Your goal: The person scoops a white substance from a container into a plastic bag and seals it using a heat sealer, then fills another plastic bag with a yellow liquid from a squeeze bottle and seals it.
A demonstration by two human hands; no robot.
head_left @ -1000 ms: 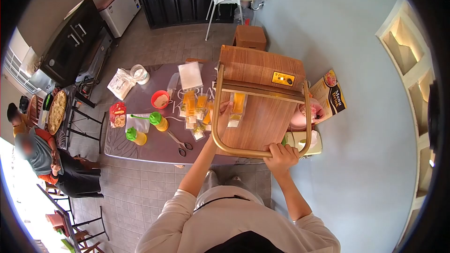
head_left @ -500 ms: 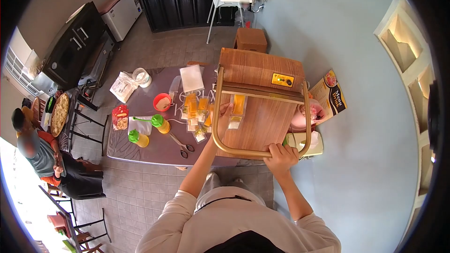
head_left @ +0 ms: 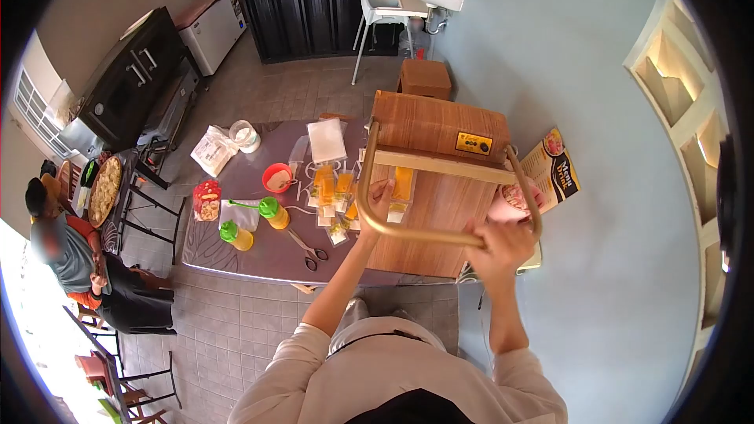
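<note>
My right hand (head_left: 503,250) is closed around the gold bar handle (head_left: 424,235) of a wood-grain sealing machine (head_left: 440,122), near the bar's right corner. My left hand (head_left: 378,202) is at the left side of the machine's wooden board (head_left: 432,235), its fingers at the edge of an orange-filled clear packet (head_left: 404,182). The packet lies partly under the machine's crossbar. Whether the fingers pinch it is hard to tell. More orange packets (head_left: 324,184) are piled on the table just left of my left hand.
On the dark table (head_left: 259,263) are scissors (head_left: 314,255), two green-topped bottles (head_left: 273,212), a red bowl (head_left: 277,177), a white jar (head_left: 245,137) and clear sheets (head_left: 326,141). A menu (head_left: 551,169) stands right of the machine. A person (head_left: 75,255) is at the far left.
My right hand has moved right and slightly up in view with the gold handle, and the crossbar now covers part of the orange packet. My left hand has shifted slightly.
</note>
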